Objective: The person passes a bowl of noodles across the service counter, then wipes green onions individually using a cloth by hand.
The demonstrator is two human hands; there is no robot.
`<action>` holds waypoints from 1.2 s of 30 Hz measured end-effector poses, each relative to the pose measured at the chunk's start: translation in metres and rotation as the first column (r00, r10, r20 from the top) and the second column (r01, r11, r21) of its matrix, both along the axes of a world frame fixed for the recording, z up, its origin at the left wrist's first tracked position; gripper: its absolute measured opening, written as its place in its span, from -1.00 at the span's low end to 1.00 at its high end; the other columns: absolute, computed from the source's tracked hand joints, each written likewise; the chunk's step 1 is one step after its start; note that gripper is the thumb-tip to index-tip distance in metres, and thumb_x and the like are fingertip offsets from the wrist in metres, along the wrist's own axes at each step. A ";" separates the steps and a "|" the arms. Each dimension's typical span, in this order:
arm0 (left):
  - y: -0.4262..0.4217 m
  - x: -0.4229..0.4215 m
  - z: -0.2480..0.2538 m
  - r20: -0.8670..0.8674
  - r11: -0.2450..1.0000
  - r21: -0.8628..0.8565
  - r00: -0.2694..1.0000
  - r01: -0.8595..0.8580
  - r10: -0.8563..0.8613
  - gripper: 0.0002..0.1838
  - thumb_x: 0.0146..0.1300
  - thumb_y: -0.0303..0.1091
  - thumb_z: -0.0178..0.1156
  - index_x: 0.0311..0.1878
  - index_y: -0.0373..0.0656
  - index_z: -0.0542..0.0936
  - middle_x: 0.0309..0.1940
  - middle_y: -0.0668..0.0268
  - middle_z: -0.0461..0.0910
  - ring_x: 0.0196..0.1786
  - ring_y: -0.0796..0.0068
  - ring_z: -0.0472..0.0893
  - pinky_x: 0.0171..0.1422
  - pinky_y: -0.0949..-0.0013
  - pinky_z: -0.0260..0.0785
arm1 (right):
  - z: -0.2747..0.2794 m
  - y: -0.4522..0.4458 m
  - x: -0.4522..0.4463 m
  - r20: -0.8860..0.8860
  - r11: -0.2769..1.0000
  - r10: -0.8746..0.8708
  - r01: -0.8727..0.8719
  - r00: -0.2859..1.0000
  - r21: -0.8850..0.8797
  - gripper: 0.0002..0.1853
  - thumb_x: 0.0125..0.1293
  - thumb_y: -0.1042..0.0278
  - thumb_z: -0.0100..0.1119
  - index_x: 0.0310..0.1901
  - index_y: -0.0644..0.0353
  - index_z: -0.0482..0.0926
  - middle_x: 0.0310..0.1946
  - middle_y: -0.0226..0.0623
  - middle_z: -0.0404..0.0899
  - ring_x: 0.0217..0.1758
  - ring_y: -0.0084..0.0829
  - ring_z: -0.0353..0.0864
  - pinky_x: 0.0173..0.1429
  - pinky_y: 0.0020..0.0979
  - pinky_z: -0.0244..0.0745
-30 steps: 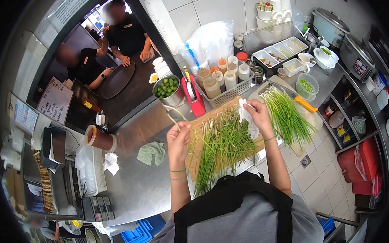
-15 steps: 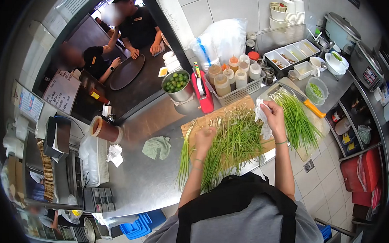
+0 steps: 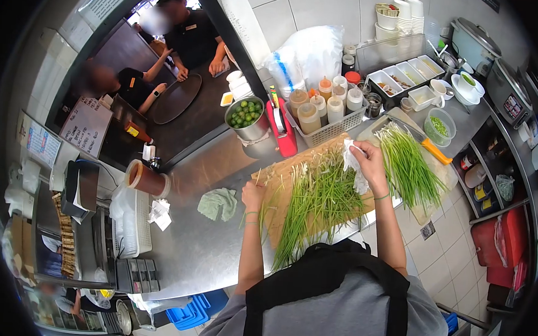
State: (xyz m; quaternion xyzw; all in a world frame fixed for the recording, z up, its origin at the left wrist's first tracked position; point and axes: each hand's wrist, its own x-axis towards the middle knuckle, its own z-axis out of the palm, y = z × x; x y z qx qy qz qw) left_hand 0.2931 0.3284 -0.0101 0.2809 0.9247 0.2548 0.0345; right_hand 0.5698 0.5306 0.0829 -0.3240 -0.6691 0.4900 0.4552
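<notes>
A crumpled white paper towel (image 3: pixel 359 172) hangs from my right hand (image 3: pixel 370 166), pinched in the fingers above the right part of the cutting board. Below it, a broad pile of green onions (image 3: pixel 315 200) covers much of the wooden cutting board (image 3: pixel 272 225), roots toward the wall and green ends toward me. My left hand (image 3: pixel 254 195) is closed at the board's left edge; its curled fingers hide what they hold, if anything. A few loose strands lie beside it. A second, neater bunch of green onions (image 3: pixel 410 165) rests on a pale board (image 3: pixel 446 176) to the right.
An orange-handled knife (image 3: pixel 436 151) lies by the right bunch. Behind the board stand a pot of limes (image 3: pixel 247 116), a red dispenser (image 3: pixel 281 129) and a basket (image 3: pixel 331 125) of sauce bottles. A green cloth (image 3: pixel 217 203) lies left. Two people stand beyond the serving window.
My left hand has moved left, from over the pile to the board's edge, where a few green onions lay. My right hand has shifted slightly left with the paper towel.
</notes>
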 end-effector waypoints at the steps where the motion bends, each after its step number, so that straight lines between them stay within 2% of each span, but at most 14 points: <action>1: 0.000 0.002 0.006 0.065 0.999 0.022 0.998 0.026 -0.027 -0.85 -0.15 -0.28 0.24 -0.47 -0.09 0.62 -0.44 0.20 0.61 -0.32 0.14 0.60 -0.20 0.23 0.44 | -0.003 0.001 -0.001 -0.014 1.000 -0.003 0.003 1.000 -0.007 -0.84 0.10 0.43 0.18 -0.32 0.33 0.58 -0.50 -0.39 0.44 -0.47 -0.61 0.34 -0.38 -0.58 0.20; 4: 0.003 0.014 0.024 0.115 0.998 0.056 0.992 0.043 -0.050 -0.81 -0.17 -0.25 0.26 -0.47 -0.13 0.63 -0.51 0.19 0.61 -0.35 0.18 0.61 -0.21 0.27 0.43 | 0.001 -0.001 0.003 -0.006 1.000 -0.015 0.015 1.000 0.001 -0.84 0.10 0.43 0.18 -0.32 0.34 0.58 -0.51 -0.39 0.44 -0.47 -0.61 0.34 -0.38 -0.57 0.21; 7: -0.001 0.007 0.017 0.224 0.981 0.151 0.963 0.121 -0.154 -0.79 -0.17 -0.25 0.30 -0.46 -0.15 0.63 -0.51 0.18 0.61 -0.38 0.30 0.62 -0.22 0.32 0.42 | 0.002 -0.001 0.004 0.006 1.000 -0.016 0.016 1.000 0.004 -0.83 0.10 0.43 0.18 -0.31 0.34 0.58 -0.52 -0.39 0.44 -0.47 -0.60 0.34 -0.36 -0.56 0.23; 10: -0.007 -0.002 0.018 0.224 0.914 0.348 0.928 0.209 -0.298 -0.84 -0.09 -0.33 0.30 -0.42 -0.18 0.63 -0.54 0.27 0.61 -0.45 0.50 0.58 -0.29 0.43 0.39 | 0.005 -0.003 0.006 -0.001 1.000 -0.019 0.019 1.000 0.002 -0.82 0.10 0.41 0.18 -0.30 0.34 0.58 -0.52 -0.41 0.45 -0.45 -0.62 0.35 -0.34 -0.56 0.25; 11: -0.008 -0.002 0.019 0.321 0.885 0.433 0.888 0.170 -0.328 -0.86 -0.06 -0.36 0.28 -0.42 -0.19 0.63 -0.55 0.34 0.59 -0.49 0.60 0.52 -0.36 0.50 0.32 | 0.007 -0.004 0.006 -0.003 1.000 -0.019 0.019 1.000 0.003 -0.82 0.10 0.41 0.18 -0.30 0.35 0.58 -0.52 -0.41 0.46 -0.44 -0.62 0.36 -0.33 -0.56 0.25; 13: -0.012 0.024 0.079 0.493 0.815 0.577 0.772 0.055 -0.401 -0.91 -0.01 -0.42 0.26 -0.42 -0.21 0.61 -0.58 0.47 0.55 -0.57 0.78 0.40 -0.50 0.64 0.19 | 0.009 -0.007 0.005 -0.008 0.996 0.037 -0.037 0.999 -0.081 -0.82 0.11 0.40 0.18 -0.30 0.34 0.58 -0.51 -0.43 0.48 -0.43 -0.65 0.36 -0.32 -0.57 0.26; 16: -0.004 0.043 0.119 0.572 0.756 0.654 0.659 -0.009 -0.488 -0.90 0.03 -0.44 0.26 -0.36 -0.20 0.60 -0.58 0.50 0.53 -0.62 0.86 0.30 -0.57 0.71 0.02 | 0.012 -0.015 -0.003 -0.105 0.960 0.159 -0.179 0.982 -0.217 -0.82 0.15 0.39 0.17 -0.29 0.34 0.58 -0.49 -0.49 0.52 -0.42 -0.71 0.37 -0.32 -0.62 0.27; 17: 0.002 0.042 0.112 0.557 0.748 0.664 0.665 0.003 -0.497 -0.89 0.04 -0.46 0.25 -0.33 -0.23 0.59 -0.57 0.52 0.52 -0.65 0.84 0.25 -0.58 0.72 -0.03 | 0.012 -0.018 -0.007 -0.133 0.939 0.202 -0.231 0.970 -0.257 -0.82 0.15 0.39 0.16 -0.29 0.33 0.58 -0.49 -0.49 0.52 -0.42 -0.72 0.37 -0.32 -0.63 0.27; 20: 0.023 0.076 0.133 0.497 0.708 0.700 0.649 0.092 -0.576 -0.90 0.03 -0.50 0.25 -0.34 -0.25 0.59 -0.54 0.50 0.52 -0.59 0.83 0.33 -0.53 0.72 0.09 | 0.017 -0.029 -0.017 -0.198 0.825 0.325 -0.379 0.925 -0.420 -0.80 0.18 0.36 0.15 -0.25 0.33 0.58 -0.46 -0.49 0.55 -0.40 -0.73 0.42 -0.32 -0.62 0.31; 21: 0.033 0.077 0.119 0.458 0.699 0.701 0.661 0.141 -0.594 -0.90 0.01 -0.51 0.26 -0.35 -0.26 0.59 -0.52 0.48 0.54 -0.53 0.80 0.39 -0.46 0.70 0.18 | 0.013 -0.031 -0.023 -0.236 0.810 0.322 -0.396 0.917 -0.433 -0.79 0.18 0.36 0.15 -0.24 0.33 0.58 -0.45 -0.48 0.56 -0.39 -0.73 0.43 -0.32 -0.62 0.32; 24: 0.054 0.099 0.107 0.398 0.658 0.725 0.658 0.202 -0.640 -0.90 0.01 -0.52 0.25 -0.36 -0.28 0.59 -0.52 0.47 0.54 -0.49 0.77 0.41 -0.40 0.67 0.23 | -0.005 -0.037 -0.038 -0.327 0.797 0.272 -0.402 0.905 -0.450 -0.78 0.20 0.34 0.14 -0.23 0.33 0.58 -0.42 -0.46 0.57 -0.38 -0.72 0.44 -0.30 -0.61 0.33; 25: 0.060 0.104 0.102 0.358 0.628 0.747 0.663 0.220 -0.658 -0.91 0.01 -0.53 0.25 -0.38 -0.29 0.59 -0.52 0.46 0.54 -0.49 0.75 0.42 -0.39 0.64 0.25 | -0.004 -0.041 -0.038 -0.368 0.740 0.272 -0.438 0.889 -0.510 -0.78 0.18 0.32 0.16 -0.25 0.33 0.59 -0.43 -0.47 0.56 -0.37 -0.73 0.42 -0.29 -0.62 0.31; 29: 0.077 0.118 0.090 0.180 0.645 0.675 0.767 0.358 -0.615 -0.91 -0.02 -0.53 0.25 -0.38 -0.30 0.61 -0.52 0.43 0.55 -0.45 0.74 0.43 -0.34 0.62 0.29 | -0.003 -0.052 -0.037 -0.325 0.808 0.271 -0.398 0.906 -0.435 -0.83 0.08 0.38 0.25 -0.36 0.31 0.60 -0.48 -0.46 0.55 -0.43 -0.71 0.42 -0.31 -0.62 0.29; 36: 0.077 0.127 0.096 0.351 0.682 0.656 0.668 0.324 -0.656 -0.87 0.00 -0.49 0.29 -0.35 -0.30 0.62 -0.51 0.43 0.55 -0.46 0.75 0.43 -0.33 0.64 0.28 | -0.012 -0.039 -0.025 -0.284 0.802 0.266 -0.375 0.921 -0.465 -0.86 0.09 0.41 0.24 -0.40 0.32 0.59 -0.51 -0.42 0.56 -0.48 -0.70 0.46 -0.39 -0.65 0.33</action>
